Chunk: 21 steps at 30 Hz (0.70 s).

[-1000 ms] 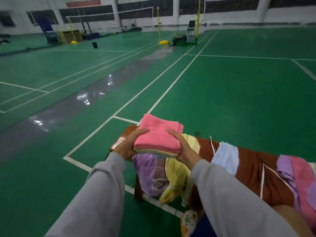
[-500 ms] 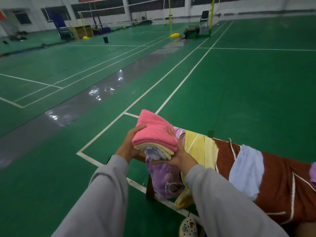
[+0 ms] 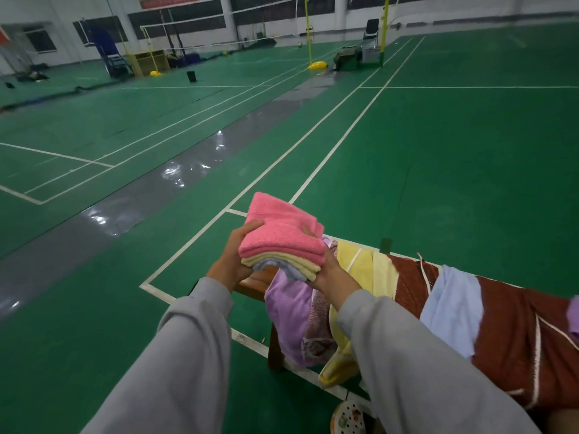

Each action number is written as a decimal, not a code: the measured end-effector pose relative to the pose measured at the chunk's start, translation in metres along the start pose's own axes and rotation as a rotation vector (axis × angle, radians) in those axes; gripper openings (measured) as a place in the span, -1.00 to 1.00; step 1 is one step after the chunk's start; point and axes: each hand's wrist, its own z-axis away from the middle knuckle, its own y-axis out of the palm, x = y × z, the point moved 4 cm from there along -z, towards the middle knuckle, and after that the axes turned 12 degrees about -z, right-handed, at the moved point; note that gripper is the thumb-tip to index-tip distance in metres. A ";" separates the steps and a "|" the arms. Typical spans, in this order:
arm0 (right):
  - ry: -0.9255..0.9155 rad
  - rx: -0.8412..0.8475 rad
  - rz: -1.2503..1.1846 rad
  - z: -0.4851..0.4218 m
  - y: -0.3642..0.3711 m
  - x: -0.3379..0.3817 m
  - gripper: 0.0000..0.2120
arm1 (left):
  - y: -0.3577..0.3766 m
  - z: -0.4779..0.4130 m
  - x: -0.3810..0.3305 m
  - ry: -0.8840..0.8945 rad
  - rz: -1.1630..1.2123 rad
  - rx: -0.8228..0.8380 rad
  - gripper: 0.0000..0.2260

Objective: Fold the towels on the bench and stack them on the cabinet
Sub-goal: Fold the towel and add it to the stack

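Observation:
A stack of folded towels [image 3: 282, 236], pink on top, then yellow and pale blue, is held above the left end of the wooden bench [image 3: 253, 281]. My left hand [image 3: 233, 260] grips the stack's left side, thumb on the pink towel. My right hand [image 3: 330, 270] grips its right side from below. Unfolded towels lie draped over the bench: purple [image 3: 286, 311], yellow [image 3: 366, 270], dark red [image 3: 513, 327] and light blue [image 3: 452, 308]. No cabinet is in view.
Green court floor with white lines spreads ahead and to the left. A grey glossy strip [image 3: 150, 195] runs diagonally. Net posts [image 3: 308, 29], a chair [image 3: 371, 36] and a black bin [image 3: 191, 76] stand far back. A shoe [image 3: 347, 418] shows at the bottom.
Both hands have lifted the folded stack off the bench and carried it slightly up and left. The view has turned left, so more of the court shows.

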 end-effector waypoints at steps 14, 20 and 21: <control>-0.074 -0.336 1.081 -0.024 -0.032 0.029 -0.49 | -0.063 -0.032 0.055 -0.280 -0.467 -0.050 -0.32; 0.060 -0.409 1.269 -0.062 -0.045 0.020 -0.64 | -0.097 -0.065 0.069 -0.324 -0.528 -0.161 -0.27; 0.076 -0.432 1.231 -0.072 -0.044 0.019 -0.69 | -0.100 -0.072 0.062 -0.298 -0.588 -0.215 -0.36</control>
